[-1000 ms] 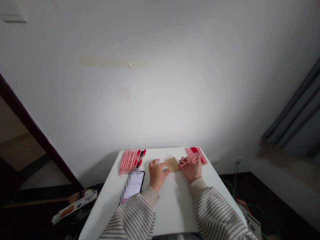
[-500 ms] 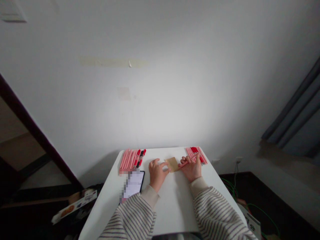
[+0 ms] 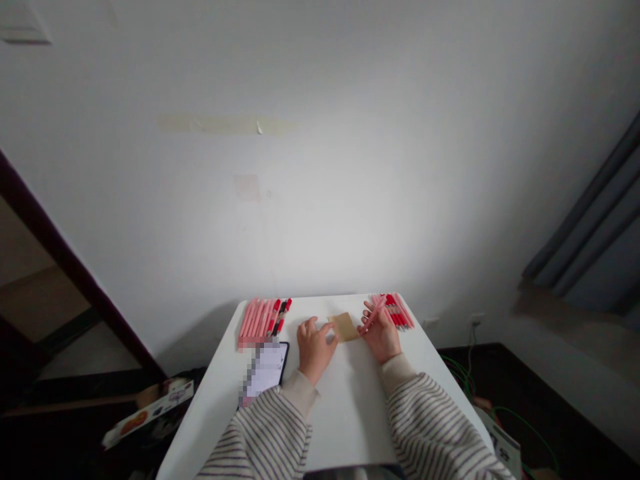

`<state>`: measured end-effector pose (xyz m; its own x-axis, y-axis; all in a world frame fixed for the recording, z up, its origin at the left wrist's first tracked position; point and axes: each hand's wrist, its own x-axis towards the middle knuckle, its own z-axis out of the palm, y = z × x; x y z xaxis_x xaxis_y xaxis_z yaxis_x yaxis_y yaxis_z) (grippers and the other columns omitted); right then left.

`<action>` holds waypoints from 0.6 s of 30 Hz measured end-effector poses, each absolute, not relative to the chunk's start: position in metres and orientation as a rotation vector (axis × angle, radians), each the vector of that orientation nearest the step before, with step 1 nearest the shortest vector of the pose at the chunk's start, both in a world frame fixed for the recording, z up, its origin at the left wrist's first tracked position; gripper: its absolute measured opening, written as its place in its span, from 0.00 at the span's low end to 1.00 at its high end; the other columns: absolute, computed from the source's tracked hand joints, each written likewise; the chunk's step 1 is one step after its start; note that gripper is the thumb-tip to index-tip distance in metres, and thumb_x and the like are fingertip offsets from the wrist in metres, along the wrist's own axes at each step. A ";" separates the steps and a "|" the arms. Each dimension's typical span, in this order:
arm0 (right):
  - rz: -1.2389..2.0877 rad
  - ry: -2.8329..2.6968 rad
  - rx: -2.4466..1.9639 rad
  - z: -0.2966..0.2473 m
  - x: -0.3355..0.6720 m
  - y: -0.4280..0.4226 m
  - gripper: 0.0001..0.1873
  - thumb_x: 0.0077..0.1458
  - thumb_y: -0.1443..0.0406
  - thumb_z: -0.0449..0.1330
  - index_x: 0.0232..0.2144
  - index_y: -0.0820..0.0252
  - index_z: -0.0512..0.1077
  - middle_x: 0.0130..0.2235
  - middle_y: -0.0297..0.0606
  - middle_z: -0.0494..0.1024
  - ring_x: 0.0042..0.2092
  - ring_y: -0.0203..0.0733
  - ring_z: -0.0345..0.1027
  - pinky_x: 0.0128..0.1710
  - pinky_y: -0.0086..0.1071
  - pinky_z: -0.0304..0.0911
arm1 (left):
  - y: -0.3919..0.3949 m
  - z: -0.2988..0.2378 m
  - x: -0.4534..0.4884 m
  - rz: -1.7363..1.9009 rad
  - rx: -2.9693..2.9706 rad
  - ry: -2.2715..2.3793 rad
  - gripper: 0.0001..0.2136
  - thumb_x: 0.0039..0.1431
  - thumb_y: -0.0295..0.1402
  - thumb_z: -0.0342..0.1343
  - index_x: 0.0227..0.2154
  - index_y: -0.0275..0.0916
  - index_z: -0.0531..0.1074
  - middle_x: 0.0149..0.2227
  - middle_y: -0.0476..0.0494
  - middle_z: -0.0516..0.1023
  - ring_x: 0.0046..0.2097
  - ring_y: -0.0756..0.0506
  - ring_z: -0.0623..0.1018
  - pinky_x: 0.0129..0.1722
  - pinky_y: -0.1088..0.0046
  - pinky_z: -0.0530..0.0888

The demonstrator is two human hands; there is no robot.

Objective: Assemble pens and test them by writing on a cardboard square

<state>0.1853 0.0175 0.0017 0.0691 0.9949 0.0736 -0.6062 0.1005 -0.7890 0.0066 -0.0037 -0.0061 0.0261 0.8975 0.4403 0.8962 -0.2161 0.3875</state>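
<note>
A small tan paper pad [image 3: 344,327] lies on the white table [image 3: 345,413] between my hands. My left hand [image 3: 314,348] rests at the pad's left edge, with thumb and finger pinching its corner. My right hand [image 3: 381,333] is closed round a pink pen [image 3: 373,315], held tilted with its tip near the pad's right edge. A row of pink and red pens [image 3: 399,309] lies just behind the right hand. Another row of pink pens [image 3: 261,319] lies at the table's far left.
A phone [image 3: 266,370] with a lit screen lies left of my left hand. A white wall stands close behind the table. A box [image 3: 150,410] sits on the floor to the left, green cables [image 3: 465,380] to the right. Grey curtain at far right.
My right hand has tipped the pink pen more upright and drawn slightly back from the pad. The left hand stays at the pad's corner.
</note>
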 end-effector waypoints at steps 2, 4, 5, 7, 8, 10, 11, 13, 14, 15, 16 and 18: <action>1.344 -0.714 -0.679 0.000 0.185 0.018 0.21 0.47 0.49 0.61 0.40 0.52 0.72 0.29 0.33 0.71 0.29 0.37 0.64 0.28 0.32 0.63 | -0.005 -0.005 0.008 0.959 2.246 1.990 0.16 0.52 0.42 0.56 0.45 0.51 0.75 0.51 0.40 0.67 0.54 0.39 0.63 0.55 0.58 0.59; 1.327 -0.671 -0.675 -0.001 0.184 0.019 0.20 0.44 0.55 0.65 0.41 0.52 0.73 0.30 0.33 0.72 0.29 0.36 0.64 0.27 0.30 0.63 | -0.004 -0.004 0.009 0.949 2.238 2.015 0.17 0.51 0.43 0.57 0.45 0.51 0.74 0.51 0.40 0.67 0.54 0.39 0.63 0.55 0.58 0.59; 1.315 -0.649 -0.677 -0.002 0.184 0.020 0.20 0.43 0.57 0.66 0.41 0.52 0.74 0.31 0.33 0.72 0.30 0.36 0.64 0.26 0.30 0.63 | -0.004 -0.004 0.009 0.944 2.232 2.027 0.17 0.51 0.43 0.57 0.46 0.51 0.74 0.51 0.40 0.67 0.54 0.39 0.63 0.55 0.58 0.59; 1.280 -0.618 -0.698 -0.003 0.183 0.020 0.20 0.40 0.61 0.67 0.39 0.53 0.75 0.32 0.34 0.72 0.31 0.35 0.64 0.25 0.29 0.63 | -0.002 -0.004 0.010 0.931 2.218 2.055 0.17 0.51 0.43 0.57 0.46 0.52 0.74 0.52 0.40 0.67 0.53 0.39 0.63 0.55 0.58 0.59; 1.260 -0.613 -0.717 -0.004 0.182 0.021 0.19 0.39 0.62 0.68 0.38 0.53 0.76 0.33 0.35 0.72 0.31 0.36 0.64 0.25 0.28 0.63 | 0.000 -0.004 0.010 0.922 2.211 2.073 0.17 0.52 0.43 0.56 0.46 0.52 0.74 0.52 0.40 0.67 0.53 0.39 0.63 0.55 0.58 0.59; 1.227 -0.616 -0.762 -0.004 0.181 0.021 0.19 0.37 0.64 0.68 0.37 0.53 0.76 0.35 0.35 0.73 0.32 0.36 0.65 0.25 0.28 0.64 | 0.005 -0.005 0.010 0.904 2.196 2.124 0.16 0.53 0.42 0.55 0.46 0.52 0.74 0.52 0.40 0.66 0.53 0.39 0.63 0.55 0.58 0.59; 1.216 -0.619 -0.782 -0.004 0.181 0.021 0.20 0.36 0.64 0.68 0.37 0.53 0.77 0.36 0.35 0.73 0.33 0.36 0.65 0.26 0.28 0.64 | 0.007 -0.006 0.009 0.903 2.193 2.153 0.16 0.54 0.41 0.54 0.46 0.53 0.74 0.52 0.41 0.66 0.53 0.39 0.63 0.55 0.58 0.59; 1.204 -0.614 -0.808 -0.004 0.181 0.020 0.21 0.35 0.64 0.68 0.37 0.53 0.77 0.37 0.35 0.73 0.34 0.35 0.65 0.28 0.29 0.66 | 0.012 -0.008 0.008 0.903 2.220 2.174 0.16 0.56 0.40 0.51 0.47 0.53 0.73 0.53 0.41 0.66 0.54 0.39 0.63 0.56 0.58 0.59; 1.202 -0.608 -0.815 -0.004 0.180 0.019 0.22 0.34 0.63 0.69 0.37 0.54 0.77 0.38 0.35 0.73 0.34 0.35 0.65 0.29 0.29 0.66 | 0.015 -0.009 0.007 0.905 2.214 2.192 0.16 0.57 0.39 0.51 0.48 0.53 0.73 0.53 0.41 0.66 0.55 0.39 0.63 0.55 0.59 0.60; 1.198 -0.604 -0.819 -0.004 0.180 0.019 0.22 0.33 0.62 0.69 0.38 0.54 0.77 0.38 0.36 0.73 0.34 0.35 0.65 0.31 0.30 0.67 | 0.017 -0.010 0.006 0.904 2.216 2.201 0.16 0.57 0.38 0.50 0.48 0.53 0.73 0.54 0.41 0.66 0.56 0.39 0.63 0.56 0.59 0.60; 1.194 -0.602 -0.822 -0.003 0.180 0.019 0.23 0.33 0.62 0.70 0.38 0.54 0.77 0.38 0.36 0.73 0.35 0.35 0.65 0.32 0.30 0.67 | 0.019 -0.011 0.006 0.899 2.214 2.211 0.16 0.57 0.38 0.50 0.48 0.53 0.72 0.54 0.41 0.66 0.56 0.39 0.62 0.56 0.59 0.61; 1.189 -0.608 -0.825 -0.003 0.180 0.019 0.25 0.32 0.60 0.71 0.38 0.55 0.77 0.38 0.37 0.73 0.35 0.36 0.65 0.33 0.31 0.68 | 0.023 -0.012 0.005 0.902 2.212 2.224 0.17 0.58 0.38 0.49 0.49 0.53 0.72 0.55 0.41 0.66 0.57 0.39 0.63 0.56 0.59 0.61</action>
